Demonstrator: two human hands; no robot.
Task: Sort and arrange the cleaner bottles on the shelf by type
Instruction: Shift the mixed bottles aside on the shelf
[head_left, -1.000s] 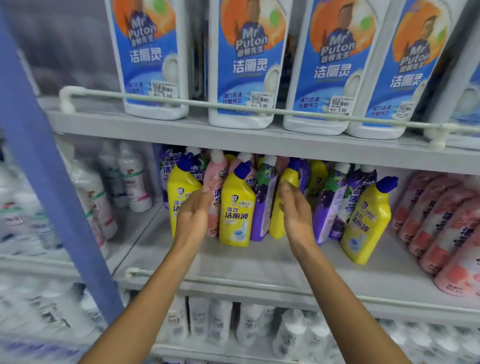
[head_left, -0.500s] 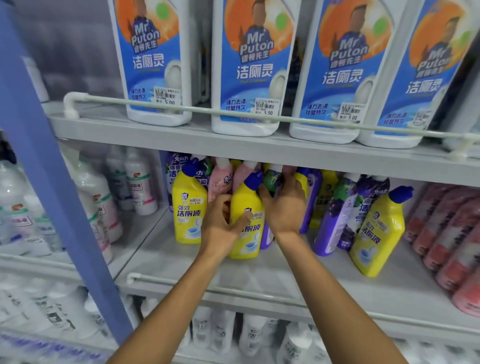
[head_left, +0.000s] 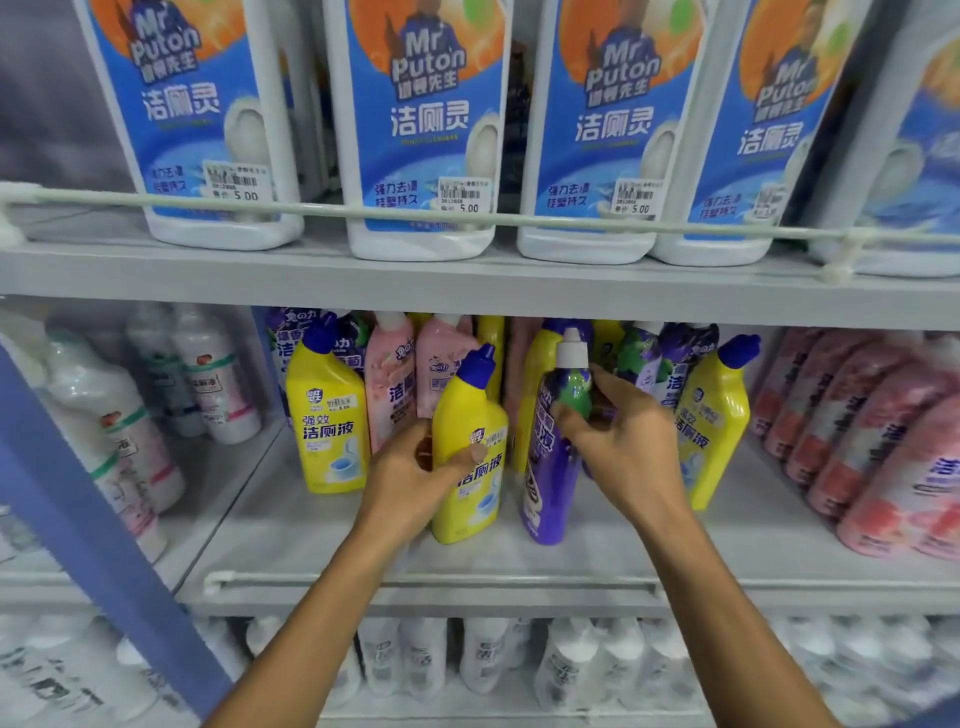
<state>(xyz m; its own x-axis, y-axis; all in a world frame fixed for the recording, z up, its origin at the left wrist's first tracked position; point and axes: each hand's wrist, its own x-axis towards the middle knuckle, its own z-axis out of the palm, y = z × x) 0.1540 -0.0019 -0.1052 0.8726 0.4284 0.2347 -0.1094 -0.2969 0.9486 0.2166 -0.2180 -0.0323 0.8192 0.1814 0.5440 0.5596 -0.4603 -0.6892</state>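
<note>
On the middle shelf (head_left: 597, 561) stand mixed cleaner bottles. My left hand (head_left: 415, 473) grips a yellow bottle with a blue cap (head_left: 470, 415) near the shelf's front. My right hand (head_left: 623, 441) holds a purple bottle with a white cap (head_left: 553, 467), pulled forward and tilted slightly. Another yellow bottle (head_left: 324, 410) stands to the left, and a third yellow bottle (head_left: 714, 415) leans at the right. Pink bottles (head_left: 395, 384) and more purple bottles (head_left: 660, 364) stand behind, partly hidden.
Large white Mr Puton jugs (head_left: 421, 130) fill the upper shelf behind a rail (head_left: 311, 210). Several pink bottles (head_left: 883, 441) lie stacked at the right. White bottles (head_left: 208, 384) stand in the left bay beyond a blue upright (head_left: 78, 519). More white bottles (head_left: 483, 654) are on the shelf below.
My right hand has pulled the purple bottle out from the back row to the front. My left hand has closed around the middle yellow bottle. The camera has moved closer.
</note>
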